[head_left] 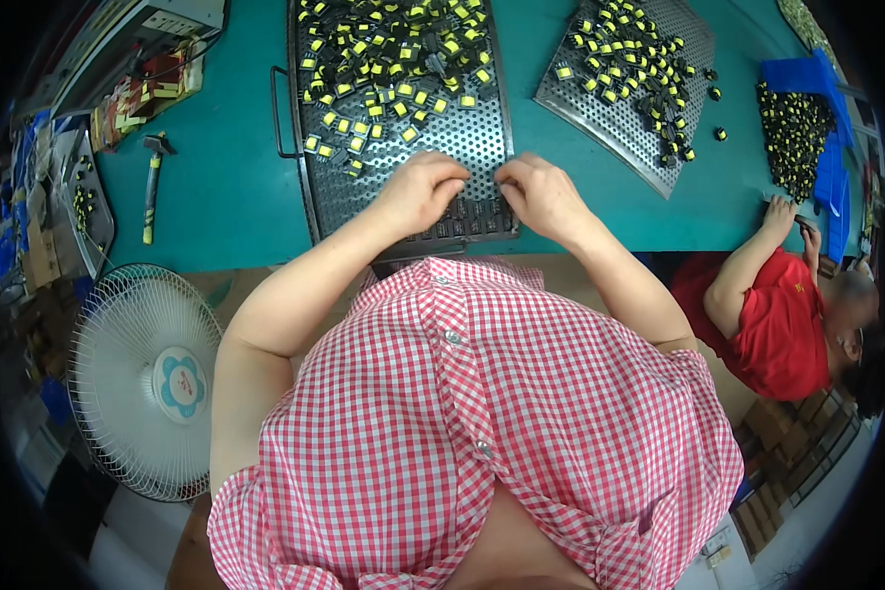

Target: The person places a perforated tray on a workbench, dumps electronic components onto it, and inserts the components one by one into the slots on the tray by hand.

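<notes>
A perforated metal tray (pixel 482 147) lies on the teal table in front of me. Its far half is covered with several small black and yellow parts (pixel 393 59). Rows of dark parts (pixel 462 221) line its near edge. My left hand (pixel 425 189) and my right hand (pixel 539 195) rest on the tray's near part, fingers curled and pinched toward each other at the middle. Whether a small part sits between the fingertips is hidden.
A second perforated tray (pixel 610 108) with more parts lies tilted at the right. A person in red (pixel 782 315) works at the far right beside a pile of parts (pixel 796 133). A hammer (pixel 151 187) lies at the left. A white fan (pixel 147 379) stands lower left.
</notes>
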Demonstrator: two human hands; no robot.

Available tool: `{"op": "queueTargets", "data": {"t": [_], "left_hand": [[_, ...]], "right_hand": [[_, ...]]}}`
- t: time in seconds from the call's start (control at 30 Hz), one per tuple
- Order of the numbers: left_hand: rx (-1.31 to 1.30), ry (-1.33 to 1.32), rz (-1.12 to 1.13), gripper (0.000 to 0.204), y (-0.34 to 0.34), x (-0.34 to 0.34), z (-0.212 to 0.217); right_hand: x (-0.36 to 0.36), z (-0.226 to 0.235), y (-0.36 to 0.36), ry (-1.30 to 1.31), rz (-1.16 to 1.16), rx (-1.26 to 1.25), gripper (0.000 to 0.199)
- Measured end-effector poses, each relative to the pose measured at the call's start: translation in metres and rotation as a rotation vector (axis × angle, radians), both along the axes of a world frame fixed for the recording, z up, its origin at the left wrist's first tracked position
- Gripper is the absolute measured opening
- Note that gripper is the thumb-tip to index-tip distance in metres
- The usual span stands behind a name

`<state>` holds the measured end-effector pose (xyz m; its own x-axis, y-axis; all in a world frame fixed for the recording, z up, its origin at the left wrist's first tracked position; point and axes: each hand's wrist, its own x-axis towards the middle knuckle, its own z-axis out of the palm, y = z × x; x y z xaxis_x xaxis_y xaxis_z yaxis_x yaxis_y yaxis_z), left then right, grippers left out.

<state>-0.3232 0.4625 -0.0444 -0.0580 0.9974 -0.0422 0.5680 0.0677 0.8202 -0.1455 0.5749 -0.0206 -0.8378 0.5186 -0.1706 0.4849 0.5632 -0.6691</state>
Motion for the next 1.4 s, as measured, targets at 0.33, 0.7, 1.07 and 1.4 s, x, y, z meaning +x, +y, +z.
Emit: {"op": "queueTargets", "data": {"t": [0.33, 0.7, 1.07, 1.4], "left_hand": [[-0.252, -0.003, 0.013, 0.02, -0.021, -0.003, 0.007], [-0.306, -0.104, 0.083, 0.019, -0.026, -0.005, 0.0], [-0.378, -0.153, 0.141, 0.018, -0.025, -0.006, -0.004], [-0.34, -0.054, 0.066, 0.018, -0.022, -0.008, 0.006]], "right_hand": [[-0.025, -0.007, -0.021, 0.066, 0.176, -0.015, 0.018], [-0.024, -0.019, -0.023, 0.102, 0.167, -0.098, 0.017], [-0.02, -0.014, -0.029, 0.082, 0.103, -0.059, 0.018], [-0.016, -0.011, -0.03, 0.108, 0.069, -0.084, 0.022]]}}
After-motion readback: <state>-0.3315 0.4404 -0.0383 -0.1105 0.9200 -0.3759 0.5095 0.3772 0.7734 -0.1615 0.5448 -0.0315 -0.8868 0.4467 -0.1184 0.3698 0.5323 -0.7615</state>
